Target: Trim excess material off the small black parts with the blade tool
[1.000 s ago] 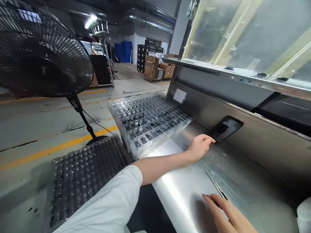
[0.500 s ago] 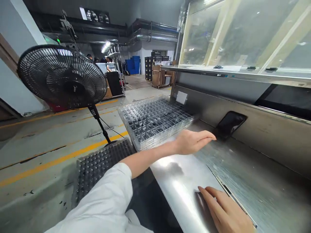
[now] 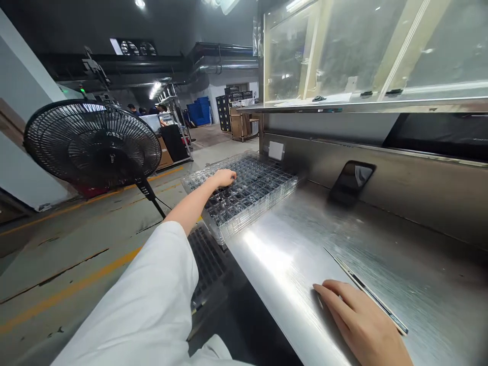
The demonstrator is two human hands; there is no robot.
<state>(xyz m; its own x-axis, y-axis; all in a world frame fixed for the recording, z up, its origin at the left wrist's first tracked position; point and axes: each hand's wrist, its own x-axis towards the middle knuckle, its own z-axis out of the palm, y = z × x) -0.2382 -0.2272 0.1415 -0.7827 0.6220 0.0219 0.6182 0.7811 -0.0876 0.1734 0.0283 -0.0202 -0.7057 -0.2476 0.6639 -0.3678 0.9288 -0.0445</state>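
Note:
My left hand [image 3: 224, 178] reaches out over a stack of clear plastic trays [image 3: 263, 190] filled with small dark parts, at the left end of a steel bench [image 3: 290, 254]. Its fingers curl down onto the top tray; whether they grip anything I cannot tell. My right hand [image 3: 360, 325] lies flat on the bench near its front edge, fingers spread, holding nothing. A thin metal tool like tweezers [image 3: 366, 291] lies on the bench just beside that hand's fingers.
A dark phone [image 3: 351, 182] leans against the bench's back wall. A black standing fan [image 3: 93, 145] is on the floor at left. A dark tray stack [image 3: 208, 259] sits low beside the bench. People work at racks far behind.
My left hand has moved from the bench near the phone leftward onto the tray stack. My right hand stays flat on the bench. The view has tilted up.

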